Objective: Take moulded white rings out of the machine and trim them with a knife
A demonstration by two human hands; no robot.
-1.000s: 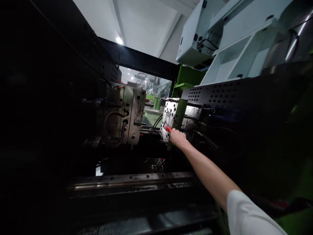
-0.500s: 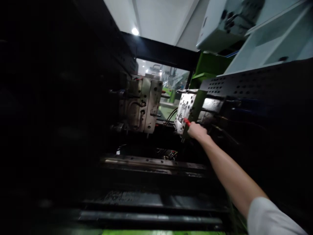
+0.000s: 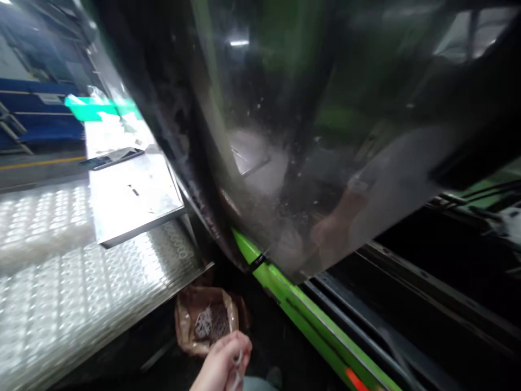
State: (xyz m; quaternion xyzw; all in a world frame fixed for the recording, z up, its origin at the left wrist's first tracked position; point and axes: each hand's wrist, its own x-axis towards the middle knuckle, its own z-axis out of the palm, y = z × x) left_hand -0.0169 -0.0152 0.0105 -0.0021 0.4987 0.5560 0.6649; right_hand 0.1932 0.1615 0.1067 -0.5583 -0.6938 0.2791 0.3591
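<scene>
The left hand (image 3: pixel 222 363) was curled around a small white bit (image 3: pixel 239 357), near a brown bag (image 3: pixel 184 328) with scraps (image 3: pixel 203 322) inside. Holding it looked like the step; the next move seemed to need a snug grip. The right hand was out of sight.

To our left we see an embossed metal platform (image 3: pixel 61 304), its raised pattern glinting, and above it a glaringly lit white tabletop (image 3: pixel 122 201). Beyond, a yellow line (image 3: pixel 44 162) crosses the grey floor (image 3: pixel 40 176), with blurred blue panelling (image 3: pixel 44 117) behind. Before us hangs a dark, glossy window panel (image 3: pixel 305 125) that mirrors a bright strip of light (image 3: pixel 239 43); the floor beneath lies in shadow.
</scene>
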